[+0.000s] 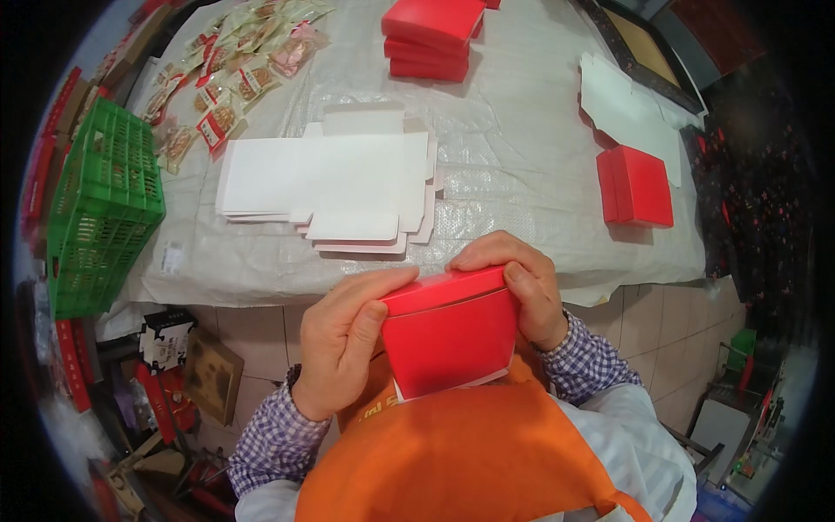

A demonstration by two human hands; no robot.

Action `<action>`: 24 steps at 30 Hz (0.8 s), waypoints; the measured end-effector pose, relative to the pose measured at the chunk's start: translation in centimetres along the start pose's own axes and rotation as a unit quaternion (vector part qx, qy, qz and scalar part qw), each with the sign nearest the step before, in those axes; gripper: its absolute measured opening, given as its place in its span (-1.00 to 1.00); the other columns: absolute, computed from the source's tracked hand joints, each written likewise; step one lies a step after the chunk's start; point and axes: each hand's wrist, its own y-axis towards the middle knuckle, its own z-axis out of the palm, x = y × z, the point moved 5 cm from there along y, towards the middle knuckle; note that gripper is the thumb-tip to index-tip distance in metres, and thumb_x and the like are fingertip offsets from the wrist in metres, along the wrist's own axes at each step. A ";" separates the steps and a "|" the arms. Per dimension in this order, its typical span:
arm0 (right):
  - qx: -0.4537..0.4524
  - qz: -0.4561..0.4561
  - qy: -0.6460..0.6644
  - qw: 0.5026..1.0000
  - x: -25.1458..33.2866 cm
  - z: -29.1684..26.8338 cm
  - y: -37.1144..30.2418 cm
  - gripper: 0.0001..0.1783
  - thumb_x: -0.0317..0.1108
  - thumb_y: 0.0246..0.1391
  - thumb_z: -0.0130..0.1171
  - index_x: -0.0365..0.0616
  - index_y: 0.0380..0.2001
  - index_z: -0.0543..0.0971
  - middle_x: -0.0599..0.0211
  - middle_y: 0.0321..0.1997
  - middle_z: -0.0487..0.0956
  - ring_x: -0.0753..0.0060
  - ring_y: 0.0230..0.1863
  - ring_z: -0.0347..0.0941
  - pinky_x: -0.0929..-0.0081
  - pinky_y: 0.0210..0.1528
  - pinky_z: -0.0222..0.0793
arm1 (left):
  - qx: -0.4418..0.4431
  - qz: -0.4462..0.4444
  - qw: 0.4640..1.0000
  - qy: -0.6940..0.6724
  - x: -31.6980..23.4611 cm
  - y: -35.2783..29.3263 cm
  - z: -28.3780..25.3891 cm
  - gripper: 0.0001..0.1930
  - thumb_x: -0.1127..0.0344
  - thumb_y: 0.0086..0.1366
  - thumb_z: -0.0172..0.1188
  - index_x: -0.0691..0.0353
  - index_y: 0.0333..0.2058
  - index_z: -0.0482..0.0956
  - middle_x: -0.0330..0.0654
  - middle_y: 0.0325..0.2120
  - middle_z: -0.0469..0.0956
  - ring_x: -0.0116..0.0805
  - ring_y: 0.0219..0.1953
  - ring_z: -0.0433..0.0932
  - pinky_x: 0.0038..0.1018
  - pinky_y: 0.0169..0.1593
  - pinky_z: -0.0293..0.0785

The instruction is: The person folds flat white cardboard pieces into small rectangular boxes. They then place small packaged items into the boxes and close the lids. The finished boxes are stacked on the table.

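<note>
A red card box (450, 344) is sitting between the person's two hands, just in front of the body and off the near edge of the tabletop (513, 204). Its smooth, slightly shiny sides are meeting at crisp edges, and a thin gap is running under the red band along its top; a white edge is peeking out at its bottom. The left hand (339, 339) is grasping the upper corner at nine o'clock, and the right hand (524, 291) is gripping the one at three, thumbs pressing on the near side.

From this box, flat white card sheets (313, 178) with cut flaps are lying stacked at eleven o'clock. Stacked red boxes (428, 48) are standing at twelve, and another red box (639, 187) is resting at two. Crinkly clear packets (222, 91) are spreading loosely between ten and eleven. A green plastic crate (104, 209) with slotted walls is standing at ten. At one o'clock, a dark-rimmed frame (648, 52) is lying beyond a white sheet (631, 109).

A wrinkled, woven whitish cover is draping the tabletop. Beyond its near edge, pale floor tiles (665, 326) are showing. An orange apron (452, 452) is filling six o'clock, and blue-and-white checked sleeves (596, 361) are covering the forearms.
</note>
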 end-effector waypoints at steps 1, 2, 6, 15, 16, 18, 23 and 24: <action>0.002 0.007 0.014 1.000 -0.1 0.0 -0.1 -0.56 -0.25 0.31 -0.16 -0.35 -0.08 0.61 0.04 -0.02 0.62 0.21 0.03 0.54 0.34 0.16 0.39 | 0.003 0.004 1.000 0.004 0.1 0.0 0.2 -0.59 0.22 0.54 -0.08 0.45 0.05 0.59 0.07 0.01 0.64 -0.12 0.07 0.60 -0.32 0.17 0.44; 0.005 0.015 0.028 0.999 -0.3 0.1 -0.2 -0.55 -0.25 0.32 -0.16 -0.36 -0.07 0.61 0.02 0.00 0.63 0.21 0.05 0.54 0.34 0.17 0.39 | 0.007 0.020 1.000 0.023 -0.1 0.0 0.3 -0.58 0.22 0.54 -0.10 0.45 0.06 0.57 0.08 0.02 0.63 -0.10 0.07 0.60 -0.32 0.18 0.44; -0.001 0.028 0.064 0.998 -0.4 0.2 -0.3 -0.56 -0.27 0.31 -0.16 -0.37 -0.05 0.60 -0.01 0.02 0.64 0.20 0.07 0.56 0.31 0.20 0.40 | 0.010 0.062 0.996 0.064 -0.7 0.1 0.9 -0.59 0.25 0.55 -0.15 0.45 0.09 0.53 0.11 0.03 0.60 -0.03 0.08 0.59 -0.30 0.18 0.43; -0.053 0.060 0.107 0.991 -1.0 0.0 -1.0 -0.65 -0.36 0.27 -0.04 -0.37 -0.07 0.61 0.04 -0.03 0.68 0.27 0.03 0.60 0.35 0.15 0.47 | 0.036 0.075 0.991 0.101 -0.6 0.7 1.8 -0.63 0.36 0.48 -0.11 0.45 0.11 0.50 0.13 0.05 0.58 0.04 0.07 0.57 -0.26 0.21 0.41; -0.037 0.046 0.094 0.994 -0.9 -0.2 -0.9 -0.64 -0.36 0.27 -0.05 -0.37 -0.08 0.62 0.03 -0.02 0.68 0.26 0.04 0.60 0.34 0.16 0.46 | 0.034 0.084 0.990 0.108 -0.5 0.7 1.9 -0.63 0.35 0.48 -0.10 0.45 0.11 0.50 0.14 0.05 0.57 0.05 0.07 0.56 -0.26 0.21 0.40; -0.019 0.026 0.071 0.997 -1.0 -0.3 -0.8 -0.64 -0.36 0.29 -0.07 -0.38 -0.09 0.63 0.00 -0.01 0.67 0.22 0.06 0.60 0.32 0.17 0.45 | 0.024 0.076 0.992 0.099 0.2 0.5 2.2 -0.63 0.32 0.48 -0.08 0.43 0.11 0.48 0.14 0.08 0.55 0.03 0.10 0.54 -0.25 0.23 0.38; -0.003 0.006 0.005 1.000 -0.2 -0.1 -0.7 -0.60 -0.36 0.33 -0.14 -0.37 -0.11 0.65 -0.06 0.01 0.66 0.10 0.08 0.59 0.29 0.18 0.44 | -0.016 0.044 0.999 0.011 1.7 -0.4 3.2 -0.64 0.25 0.50 -0.06 0.38 0.09 0.45 0.16 0.20 0.43 0.00 0.24 0.41 -0.20 0.31 0.28; -0.002 0.006 0.007 1.000 -0.1 -0.2 -0.8 -0.61 -0.36 0.33 -0.13 -0.36 -0.11 0.66 -0.06 0.02 0.66 0.09 0.08 0.59 0.28 0.18 0.44 | -0.025 0.048 0.999 0.002 1.8 -0.5 3.5 -0.65 0.24 0.50 -0.05 0.37 0.09 0.45 0.16 0.22 0.40 -0.01 0.27 0.38 -0.19 0.33 0.25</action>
